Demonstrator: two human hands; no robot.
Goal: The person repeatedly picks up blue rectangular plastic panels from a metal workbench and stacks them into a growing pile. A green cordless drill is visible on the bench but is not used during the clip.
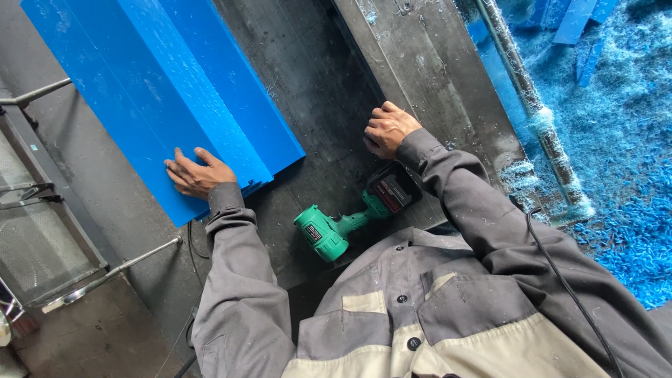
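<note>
Positioning was the step in hand, as far as the scene let one judge: you had both hands down on the dark worktop [329, 105] and no tool in either. Your left hand [196, 171] lay flat and spread on the near end of the stacked blue plastic panels [168, 77], fingers released, pressing rather than gripping. The panels ran away from you at a slant, their near corner just beside the green cordless drill [350, 220].

Your right hand [387, 129] sat beyond the drill, loosely curled with knuckles on the worktop, close to the raised metal rail [434, 77]; whether it pinched something small under the fingers could not be told. The drill lay on its side between your two arms, near your chest, untouched, its battery end toward your right sleeve.

Past the rail, well apart from the drill, blue shavings [623, 175] covered the floor.

The next move would likely have called for steadying the panels with the left hand while the right came back to the drill's grip.
</note>
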